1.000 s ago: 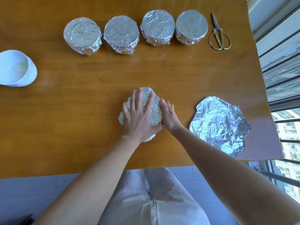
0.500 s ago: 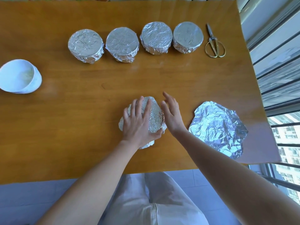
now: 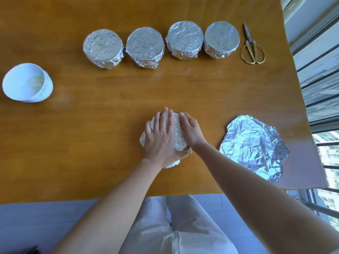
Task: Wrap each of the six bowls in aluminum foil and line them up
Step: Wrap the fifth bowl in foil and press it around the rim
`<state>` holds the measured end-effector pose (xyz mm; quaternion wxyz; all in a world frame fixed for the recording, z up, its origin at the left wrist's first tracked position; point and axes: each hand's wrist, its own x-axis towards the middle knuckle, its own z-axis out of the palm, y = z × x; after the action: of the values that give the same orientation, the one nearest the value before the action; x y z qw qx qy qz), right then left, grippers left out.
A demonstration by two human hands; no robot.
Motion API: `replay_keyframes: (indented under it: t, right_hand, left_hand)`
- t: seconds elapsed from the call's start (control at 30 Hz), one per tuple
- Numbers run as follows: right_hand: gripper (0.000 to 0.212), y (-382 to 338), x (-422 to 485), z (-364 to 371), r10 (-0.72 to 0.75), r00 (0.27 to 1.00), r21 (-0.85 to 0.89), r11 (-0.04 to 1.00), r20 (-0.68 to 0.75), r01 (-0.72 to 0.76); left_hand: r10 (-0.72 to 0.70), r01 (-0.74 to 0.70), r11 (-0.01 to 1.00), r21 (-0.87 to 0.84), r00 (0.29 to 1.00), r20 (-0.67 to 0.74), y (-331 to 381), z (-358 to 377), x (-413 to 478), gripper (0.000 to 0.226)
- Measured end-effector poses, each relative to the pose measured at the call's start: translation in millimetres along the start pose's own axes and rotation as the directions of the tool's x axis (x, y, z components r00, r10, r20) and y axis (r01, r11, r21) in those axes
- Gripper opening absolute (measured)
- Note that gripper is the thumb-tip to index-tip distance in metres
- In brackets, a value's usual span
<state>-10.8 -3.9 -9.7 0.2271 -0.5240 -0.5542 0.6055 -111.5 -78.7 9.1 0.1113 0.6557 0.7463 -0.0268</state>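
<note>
Head cam looking down at the wooden bench (image 3: pixel 91 125): the half-wrapped bowl (image 3: pixel 178 132) sits in the middle, toward the 6 o'clock edge, under both hands. Left grip (image 3: pixel 161 138) lies flat on top, fingers straight and spread, pressing down. Right grip (image 3: pixel 190 131) is cupped round the bowl's 2 o'clock flank, fingers curled onto the foil.

Four finished wrapped bowls (image 3: pixel 185 40) stand in a row at 12 o'clock, with gold-handled scissors (image 3: pixel 252 50) just beside them at 1 o'clock. A bare white bowl (image 3: pixel 25 83) waits at 9 o'clock, well apart, and a crumpled foil sheet (image 3: pixel 255 145) lies at 3 o'clock.

Handling-wise, just a guess: the bowl looks rigid and probably breakable. The foil is thin, tears easily and keeps every crease. Some loose foil pokes out at the 6 o'clock side, so it likely isn't tucked yet. Best place to hold it is low on the sides, where the foil bunches. The stretched top would dent or puncture. Foil is slick too, so a gentle two-handed squeeze makes sense.
</note>
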Motion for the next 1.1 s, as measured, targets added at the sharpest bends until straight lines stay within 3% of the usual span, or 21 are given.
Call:
replay_keyframes:
  t: [0.23,0.43,0.67,0.8,0.87,0.93,1.03,1.1]
  right_hand:
    - [0.035,1,-2,1,0.045,0.999,0.066,0.997,-0.022,-0.044]
    - [0.036,4,-16,1,0.07,0.992,0.151,0.987,-0.106,-0.053]
    - [0.033,4,-17,-9,0.097,0.995,0.143,0.985,-0.029,-0.092]
    - [0.036,6,-15,-16,0.104,0.994,0.1,0.99,-0.015,-0.102]
    - [0.041,0,-12,-22,0.014,0.995,-0.02,1.0,-0.097,-0.016]
    - [0.046,-10,-10,-26,-0.204,0.971,-0.236,0.957,-0.122,0.172]
    - [0.049,-21,-6,-23,-0.492,0.863,-0.511,0.717,0.109,0.474]
    - [0.052,-20,-7,-15,-0.529,0.791,-0.603,0.535,0.307,0.591]
  left_hand:
    - [0.024,-0.024,1.0,0.001,1.0,0.005,-2,1,1,0.127]
    - [0.171,-0.171,0.985,0.013,0.985,-0.025,-10,3,2,0.127]
    - [0.241,-0.237,0.969,0.068,0.969,-0.057,-19,-9,-3,0.129]
    - [0.177,-0.177,0.984,0.001,0.98,-0.095,-29,-11,-14,0.128]
    - [0.102,-0.11,0.992,-0.061,0.987,-0.124,-31,-8,-22,0.126]
    - [0.041,-0.055,0.993,-0.103,0.99,-0.135,-29,-4,-31,0.125]
    - [0.006,-0.029,0.985,-0.167,0.99,-0.139,-23,6,-36,0.127]
    - [-0.015,-0.015,0.977,-0.212,0.99,-0.139,-20,11,-35,0.131]
